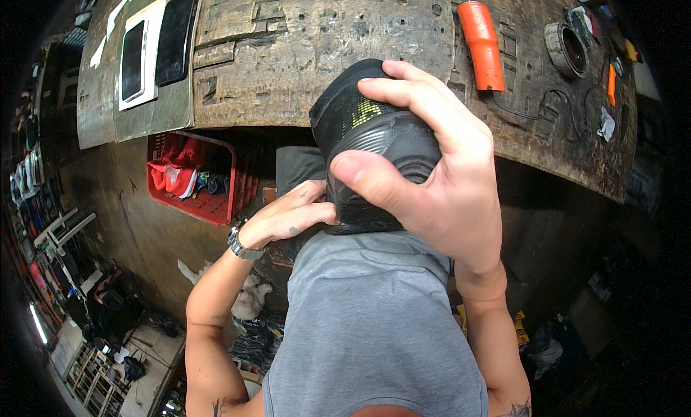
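Note:
A black shoe (360, 133) with dark mesh and a yellow-green patch stands tilted in front of my body, above my lap. My right hand (439, 143) wraps over its right side, the thumb pressed on the near face and the fingers reaching over the upper part. At the lower left of the shoe is my left hand (295, 214), wearing a metal watch (245, 244) at the wrist. Its fingers bend in against the shoe's side, and their tips are partly hidden behind it.
Ahead is a worn wooden bench (324, 43). An orange cylindrical tool (481, 46) with a cord lies on it, near a tape roll (566, 48). Left on the bench are a phone (133, 61) and a black tablet-like slab (177, 37). A red basket (232, 194) stands below.

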The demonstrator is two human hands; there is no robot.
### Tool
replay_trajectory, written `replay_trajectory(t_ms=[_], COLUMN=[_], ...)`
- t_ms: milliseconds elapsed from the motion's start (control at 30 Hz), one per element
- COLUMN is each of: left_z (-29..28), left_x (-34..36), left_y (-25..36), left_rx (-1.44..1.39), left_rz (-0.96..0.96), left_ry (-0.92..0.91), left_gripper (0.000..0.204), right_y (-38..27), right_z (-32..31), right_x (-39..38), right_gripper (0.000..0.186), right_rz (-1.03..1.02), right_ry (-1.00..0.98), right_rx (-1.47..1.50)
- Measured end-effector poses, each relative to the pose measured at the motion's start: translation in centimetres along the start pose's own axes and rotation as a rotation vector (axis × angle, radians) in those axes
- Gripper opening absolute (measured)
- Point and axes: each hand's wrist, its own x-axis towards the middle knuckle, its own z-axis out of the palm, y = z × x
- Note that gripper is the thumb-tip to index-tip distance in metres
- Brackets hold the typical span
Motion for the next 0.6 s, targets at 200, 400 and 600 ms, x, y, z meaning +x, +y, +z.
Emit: replay_trajectory(t_ms=[200,400,600], left_z=[0.0,-1.4,-1.7], left_x=[0.6,0.4,0.9], left_y=[-0.7,-0.1,-1.8], left_rx=[-0.051,0.100,0.101], left_rz=[0.050,-0.004,0.184], left_ry=[-0.078,-0.186,-0.187], left_gripper=[0.051,0.055,0.057], right_y=[-0.6,-0.4,-0.2], right_z=[0.9,1.1,1.1], right_x=[0.0,0.2,0.4], right_gripper=[0.058,0.058,0.058], right_rz=[-0.029,-0.049,-0.067], right_ry=[0.019,0.031,0.033], right_rx=[-0.052,-0.067,-0.061])
